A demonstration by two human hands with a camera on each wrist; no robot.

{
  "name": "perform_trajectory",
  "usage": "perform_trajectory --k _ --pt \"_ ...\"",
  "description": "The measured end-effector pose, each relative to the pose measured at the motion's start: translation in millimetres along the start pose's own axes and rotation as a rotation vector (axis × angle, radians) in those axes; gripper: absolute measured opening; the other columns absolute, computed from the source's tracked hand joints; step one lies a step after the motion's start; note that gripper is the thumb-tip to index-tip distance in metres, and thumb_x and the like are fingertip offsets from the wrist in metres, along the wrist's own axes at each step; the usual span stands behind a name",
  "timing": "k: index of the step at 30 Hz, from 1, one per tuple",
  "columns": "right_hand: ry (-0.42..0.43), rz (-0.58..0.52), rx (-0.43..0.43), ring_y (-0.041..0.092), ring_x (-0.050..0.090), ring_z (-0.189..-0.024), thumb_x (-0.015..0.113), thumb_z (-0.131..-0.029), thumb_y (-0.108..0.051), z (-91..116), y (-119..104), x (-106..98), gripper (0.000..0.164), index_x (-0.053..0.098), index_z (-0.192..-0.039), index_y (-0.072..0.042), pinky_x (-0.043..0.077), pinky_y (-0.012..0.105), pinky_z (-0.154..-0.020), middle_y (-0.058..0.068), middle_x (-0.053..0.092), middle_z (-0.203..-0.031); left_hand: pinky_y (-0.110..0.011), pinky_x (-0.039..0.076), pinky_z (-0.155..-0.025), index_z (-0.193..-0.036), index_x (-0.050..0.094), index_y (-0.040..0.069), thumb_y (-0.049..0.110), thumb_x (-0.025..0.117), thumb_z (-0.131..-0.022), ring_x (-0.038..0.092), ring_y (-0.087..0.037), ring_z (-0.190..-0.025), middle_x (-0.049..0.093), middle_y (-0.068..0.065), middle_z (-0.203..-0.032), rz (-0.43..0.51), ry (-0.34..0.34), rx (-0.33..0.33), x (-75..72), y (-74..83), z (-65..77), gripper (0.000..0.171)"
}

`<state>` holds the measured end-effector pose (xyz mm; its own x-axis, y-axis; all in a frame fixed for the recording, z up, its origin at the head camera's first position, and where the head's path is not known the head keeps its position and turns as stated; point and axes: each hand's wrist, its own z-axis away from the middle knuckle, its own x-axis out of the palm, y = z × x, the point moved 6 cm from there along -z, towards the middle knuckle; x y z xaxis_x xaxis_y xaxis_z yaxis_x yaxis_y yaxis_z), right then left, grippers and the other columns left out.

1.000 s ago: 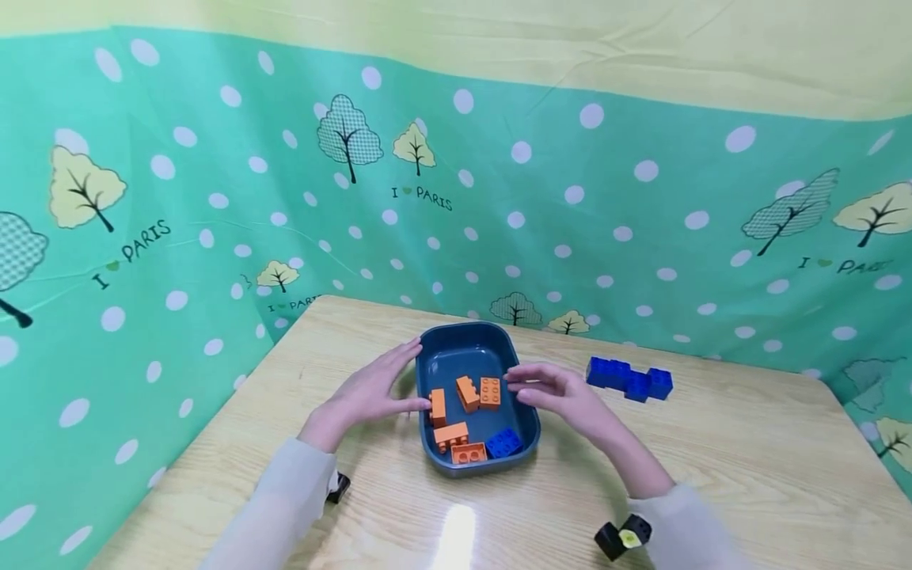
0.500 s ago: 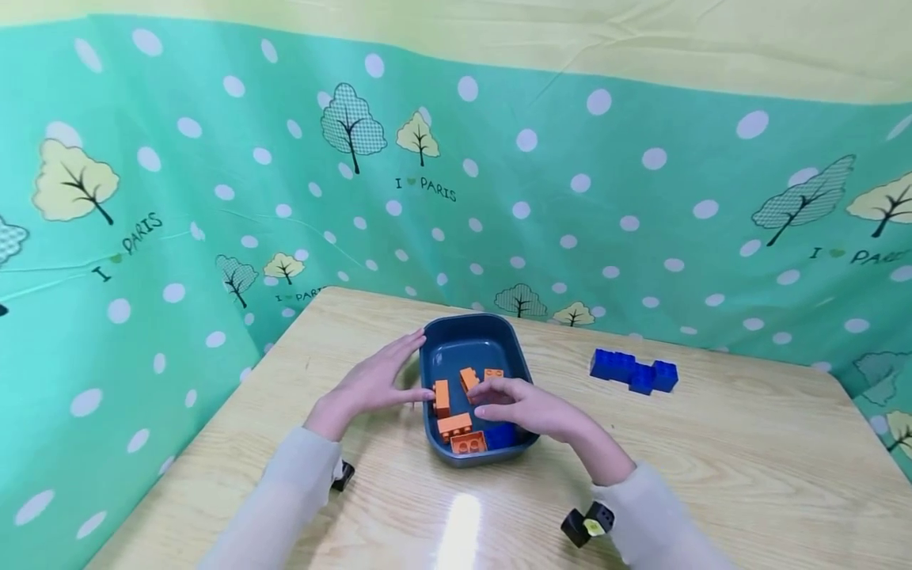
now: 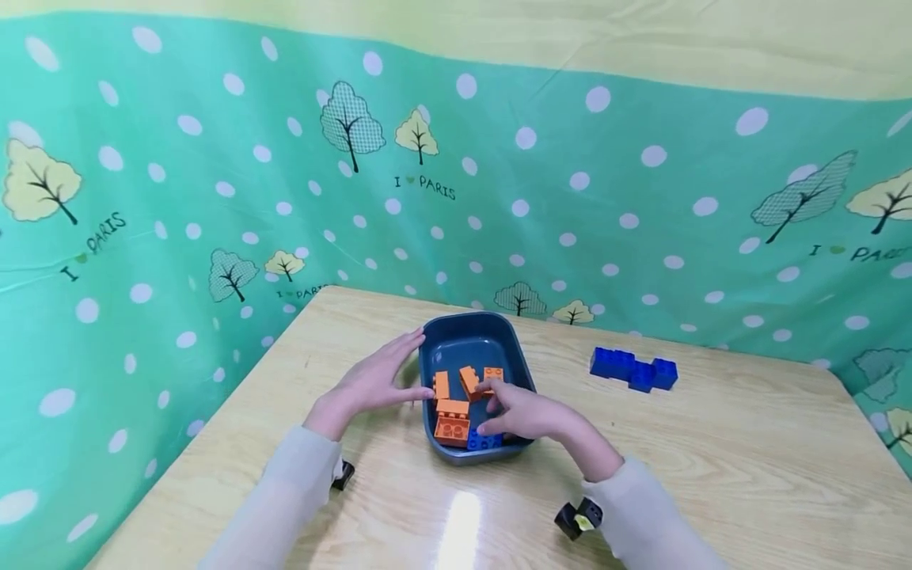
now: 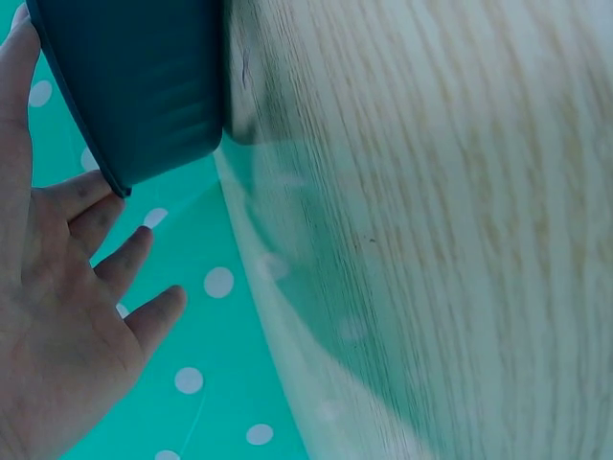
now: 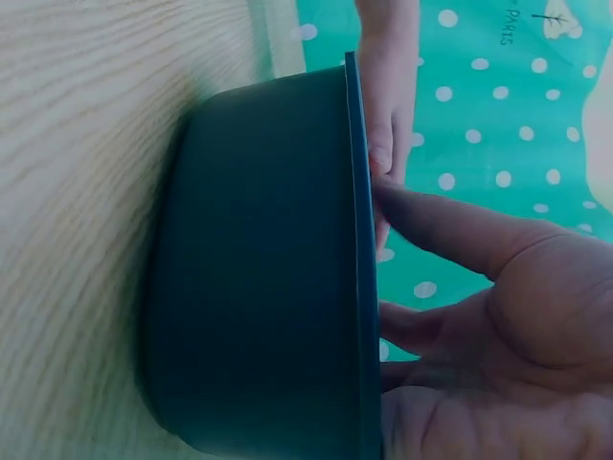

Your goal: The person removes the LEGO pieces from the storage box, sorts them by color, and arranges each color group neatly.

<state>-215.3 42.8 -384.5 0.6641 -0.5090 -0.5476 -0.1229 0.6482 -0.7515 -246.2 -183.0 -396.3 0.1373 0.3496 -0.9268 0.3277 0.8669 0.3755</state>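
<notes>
In the head view a dark blue plastic bin (image 3: 463, 323) holds several orange toy bricks (image 3: 452, 409) and a blue brick (image 3: 474, 443). My left hand (image 3: 370, 388) touches the bin's left rim with spread fingers, its thumb over the edge; the left wrist view also shows fingertips at the rim. From the right, my right hand (image 3: 530, 412) reaches over the rim into the bin. Its thumb is down at the blue brick, partly covering it, and the index fingertip is by the far orange bricks. The bin's wall (image 5: 259, 259) hides these fingertips in the right wrist view.
More blue bricks (image 3: 613, 363) lie in a joined-looking row on the wooden table (image 3: 712, 459), right of the bin. A green dotted cloth (image 3: 620, 237) hangs behind and to the left of the table. Small black devices (image 3: 579, 518) sit at both wrists.
My right hand has moved left from the right rim into the bin. Inside, the blue brick has shifted left, and the near orange bricks have slid left and away. The left hand stays at the rim.
</notes>
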Motion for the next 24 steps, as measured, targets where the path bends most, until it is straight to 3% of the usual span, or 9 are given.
perform_trajectory --k 3,7,12,15,19,24 --pt "-0.023 0.144 -0.012 0.021 0.062 -0.100 0.075 -0.089 -0.013 -1.0 -6.7 -3.2 0.052 0.053 -0.136 -0.009 0.056 0.041 -0.088 0.009 0.065 -0.113 -0.061 0.027 -0.121 -0.161 0.019 0.016 0.074 0.061 -0.081 0.020 -0.035 -0.154 0.013 -0.003 -0.169 -0.006 0.005 0.013 -5.7 0.3 -4.0 0.107" --pt "-0.022 0.294 0.000 0.022 0.063 -0.102 0.074 -0.088 -0.007 -0.8 -16.6 -17.7 0.039 0.060 -0.125 -0.013 0.057 0.042 -0.088 0.008 0.068 -0.109 -0.062 0.027 -0.121 -0.160 0.021 0.017 0.071 0.063 -0.082 0.022 -0.036 -0.154 0.015 -0.003 -0.169 -0.008 0.075 0.041 -19.9 4.1 -16.1 0.104" --pt "-0.092 0.345 0.038 0.016 0.058 -0.084 0.072 -0.089 -0.003 2.4 -10.2 -11.1 0.033 0.066 -0.118 -0.018 0.051 0.029 -0.071 0.000 0.065 -0.091 -0.059 0.027 -0.122 -0.161 0.017 0.018 0.075 0.061 -0.081 0.018 -0.033 -0.155 0.011 -0.003 -0.170 0.000 0.002 0.022 -7.7 4.8 -13.2 0.108" --pt "-0.067 0.352 0.023 0.015 0.056 -0.080 0.075 -0.087 -0.005 -0.2 -7.0 -3.6 0.032 0.067 -0.114 -0.018 0.049 0.028 -0.069 -0.002 0.062 -0.086 -0.059 0.028 -0.121 -0.161 0.019 0.018 0.074 0.063 -0.081 0.019 -0.033 -0.155 0.013 -0.004 -0.169 0.007 0.001 0.007 -1.5 3.5 -7.9 0.107" --pt "0.008 0.377 0.014 0.016 0.055 -0.079 0.079 -0.084 -0.009 -7.8 -6.5 3.5 0.035 0.063 -0.115 -0.016 0.053 0.031 -0.071 0.000 0.061 -0.085 -0.061 0.029 -0.120 -0.160 0.022 0.018 0.071 0.065 -0.081 0.022 -0.034 -0.154 0.017 -0.005 -0.169 0.005 0.042 0.008 -2.5 2.2 -4.8 0.105" --pt "0.057 0.437 0.015 0.016 0.057 -0.086 0.080 -0.083 -0.012 -11.7 -3.2 13.4 0.036 0.066 -0.116 -0.015 0.059 0.035 -0.083 0.001 0.064 -0.095 -0.061 0.028 -0.120 -0.160 0.020 0.018 0.072 0.064 -0.081 0.020 -0.034 -0.154 0.014 -0.003 -0.169 0.008 0.017 0.000 -0.3 0.0 -0.7 0.106"
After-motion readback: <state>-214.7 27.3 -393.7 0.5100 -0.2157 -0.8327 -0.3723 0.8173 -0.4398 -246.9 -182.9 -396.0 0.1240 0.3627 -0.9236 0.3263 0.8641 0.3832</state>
